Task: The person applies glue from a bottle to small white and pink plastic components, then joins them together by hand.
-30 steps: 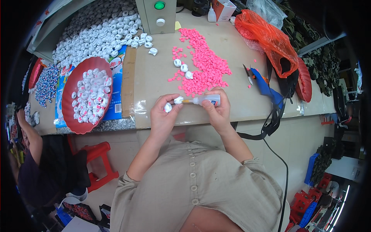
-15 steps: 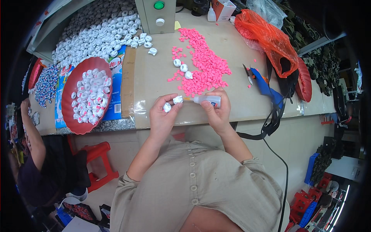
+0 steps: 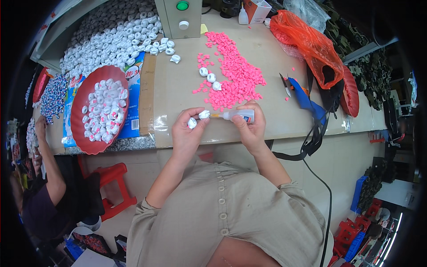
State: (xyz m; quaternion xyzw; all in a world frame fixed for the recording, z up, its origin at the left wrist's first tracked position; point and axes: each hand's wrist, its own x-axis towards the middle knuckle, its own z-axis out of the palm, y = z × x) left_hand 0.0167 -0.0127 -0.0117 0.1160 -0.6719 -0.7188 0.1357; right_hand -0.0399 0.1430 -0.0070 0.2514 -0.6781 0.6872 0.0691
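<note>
My left hand [image 3: 187,129] is closed on two small white rounded pieces; one white piece [image 3: 204,114] is pinched at the fingertips, the other [image 3: 191,123] sits beside it against the fingers. A clear glue bottle [image 3: 238,116] lies sideways in my right hand [image 3: 252,127], its yellowish nozzle [image 3: 215,115] pointing left at the pinched piece. Whether the tip touches it I cannot tell. Just beyond my hands spreads a heap of small pink pieces [image 3: 240,73], with three white pieces [image 3: 211,78] lying on and beside its left part.
Left stands a red scalloped tray [image 3: 78,129] of white pieces, some with pink parts. Behind it is a large white pile [image 3: 106,40]. Small scissors [image 3: 285,84], blue cloth [image 3: 307,103], a black strap [image 3: 289,156] and an orange bag [image 3: 307,38] lie right. A co-worker's arm [image 3: 49,155] reaches in far left.
The glue bottle has shifted slightly, and more of its nozzle shows beside the pinched white piece. At far left the co-worker's arm has moved right and a second hand shows.
</note>
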